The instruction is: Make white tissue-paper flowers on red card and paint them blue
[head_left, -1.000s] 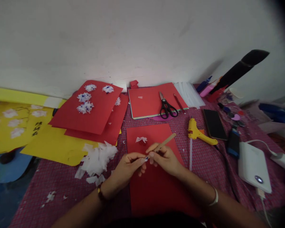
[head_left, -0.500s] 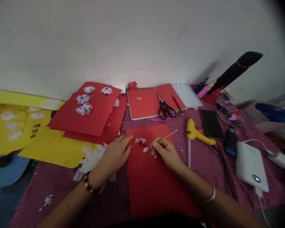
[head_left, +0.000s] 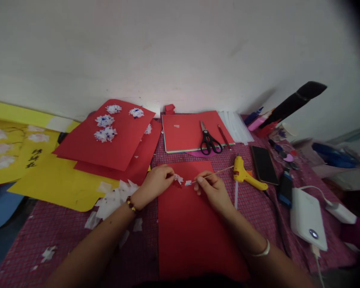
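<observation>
Thumb and fingers of my left hand (head_left: 159,180) pinch the edge of a crumpled white paper cluster (head_left: 179,179) near the top of a red sheet (head_left: 192,228). My right hand (head_left: 211,189) grips a thin stick (head_left: 223,170) between thumb and fingers. A small white paper piece (head_left: 188,183) sits at the stick's tip, just right of the cluster and above the red sheet. Beside my left forearm lies a heap of white paper pieces (head_left: 114,202). The part of the stick inside my right hand is hidden.
Red cards with white-and-blue paper flowers (head_left: 105,134) lie at the left over yellow sheets (head_left: 75,192). Black-handled scissors (head_left: 209,140) and a red pencil (head_left: 224,136) rest on stacked paper. A yellow glue gun (head_left: 243,176), phone (head_left: 264,165) and white power bank (head_left: 308,218) lie right.
My left hand has moved right and closed on the edge of the paper cluster. The stick with its paper piece has shifted slightly right and up. The whole view has moved a little.
</observation>
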A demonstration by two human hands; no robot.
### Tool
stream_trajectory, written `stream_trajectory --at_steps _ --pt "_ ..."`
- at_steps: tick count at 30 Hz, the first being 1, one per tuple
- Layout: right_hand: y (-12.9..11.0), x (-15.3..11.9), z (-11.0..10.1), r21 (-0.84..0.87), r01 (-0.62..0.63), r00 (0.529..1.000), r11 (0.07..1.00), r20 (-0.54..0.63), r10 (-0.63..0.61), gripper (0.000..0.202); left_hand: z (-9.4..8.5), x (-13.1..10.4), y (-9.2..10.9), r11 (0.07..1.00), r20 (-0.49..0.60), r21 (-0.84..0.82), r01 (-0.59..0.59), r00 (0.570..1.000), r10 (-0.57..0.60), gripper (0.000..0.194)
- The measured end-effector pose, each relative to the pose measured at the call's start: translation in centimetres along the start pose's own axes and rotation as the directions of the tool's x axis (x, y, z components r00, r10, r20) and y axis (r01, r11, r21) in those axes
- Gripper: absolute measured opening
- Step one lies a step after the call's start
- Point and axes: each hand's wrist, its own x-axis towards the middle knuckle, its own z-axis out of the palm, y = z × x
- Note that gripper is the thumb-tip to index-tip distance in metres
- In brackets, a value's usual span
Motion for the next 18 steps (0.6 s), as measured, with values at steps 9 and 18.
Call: stream_trajectory --at_steps 9,18 --pt "-1.3 0.9 0.9 -0.350 0.143 0.977 0.926 0.199 -0.076 0.016 -0.3 0.7 0.0 0.994 0.053 0.030 0.102 0.993 -0.103 0.019" --pt "-0.2 1.3 2.3 -0.390 0.273 0.938 0.879 0.312 -0.153 0.016 -0.4 1.1 -0.4 0.997 0.126 -0.023 0.075 0.989 -0.072 0.029"
